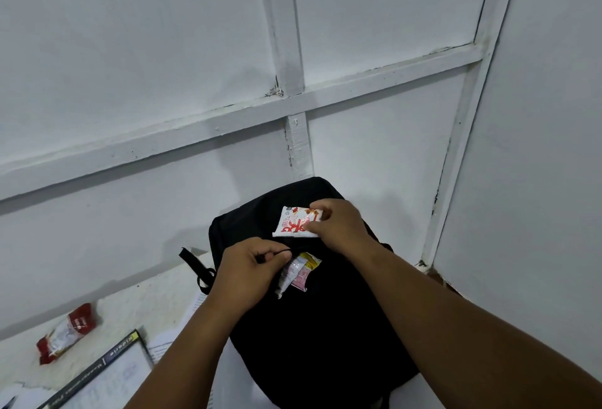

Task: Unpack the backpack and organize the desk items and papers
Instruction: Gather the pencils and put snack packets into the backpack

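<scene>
A black backpack (312, 327) stands on the white desk against the wall. My right hand (338, 226) pinches a white and red sachet (293, 223) just above the bag's front pocket. My left hand (250, 265) pinches the pocket's edge or zipper pull at the opening. Another small packet (298, 273), yellow, pink and silver, sticks halfway out of that pocket beside my left fingers.
A red and clear snack packet (66, 332) lies on the desk (136, 304) at the left. A book with a dark spine (97, 372) and loose printed papers (169, 340) lie by the bag's left side. White wall panels close in behind and on the right.
</scene>
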`<state>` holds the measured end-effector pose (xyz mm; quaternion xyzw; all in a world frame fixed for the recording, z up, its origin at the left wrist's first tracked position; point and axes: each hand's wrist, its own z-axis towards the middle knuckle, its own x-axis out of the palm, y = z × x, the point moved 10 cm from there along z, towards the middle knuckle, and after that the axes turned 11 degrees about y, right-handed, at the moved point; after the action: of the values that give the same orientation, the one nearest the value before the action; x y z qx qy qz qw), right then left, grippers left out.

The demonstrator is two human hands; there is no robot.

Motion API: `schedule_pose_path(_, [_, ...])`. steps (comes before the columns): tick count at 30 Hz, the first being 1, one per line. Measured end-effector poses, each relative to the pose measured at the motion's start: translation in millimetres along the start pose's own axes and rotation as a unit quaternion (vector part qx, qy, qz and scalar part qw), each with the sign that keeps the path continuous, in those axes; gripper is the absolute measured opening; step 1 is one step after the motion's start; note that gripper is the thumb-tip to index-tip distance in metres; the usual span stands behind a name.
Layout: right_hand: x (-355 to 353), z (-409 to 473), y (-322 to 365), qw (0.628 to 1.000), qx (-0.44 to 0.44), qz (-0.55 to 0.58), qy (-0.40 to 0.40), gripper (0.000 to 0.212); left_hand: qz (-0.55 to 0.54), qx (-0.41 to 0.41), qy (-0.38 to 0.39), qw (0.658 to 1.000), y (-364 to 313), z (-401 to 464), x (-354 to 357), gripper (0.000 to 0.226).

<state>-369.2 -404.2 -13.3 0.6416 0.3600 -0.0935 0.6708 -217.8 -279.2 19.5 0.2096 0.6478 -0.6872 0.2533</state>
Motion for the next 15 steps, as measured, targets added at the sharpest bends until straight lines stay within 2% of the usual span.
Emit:
schedule_pose_path(4, [-31.2,-29.0,-8.8,0.982,-0.015,0.167,-0.081,0.041,0.003,0.002,-0.002,1.000,0.1,-1.7,-1.4,0.019])
schedule_pose_path(7, [-46.0,-58.6,-14.6,0.958,-0.011,0.271,-0.096,0.038,0.007,0.002,-0.018,1.000,-4.3,-0.1,-7.1,0.020])
schedule_pose_path(9, [-44.0,-75.5,-14.7,0.946,-0.021,0.318,-0.053,0.035,0.005,0.006,-0.048,0.999,-10.4,3.3,-16.6,0.021])
schedule_pose_path(13, [-26.5,-104.9,-14.3,0.959,-0.024,0.272,0.075,0.033,0.028,0.018,-0.080,0.996,-31.0,13.0,-31.0,0.022])
schedule_pose_path(15, [-24.1,-113.5,-20.7,0.971,-0.025,0.229,0.070,0.034,0.043,0.021,-0.085,0.995,-41.1,16.8,-35.8,0.026])
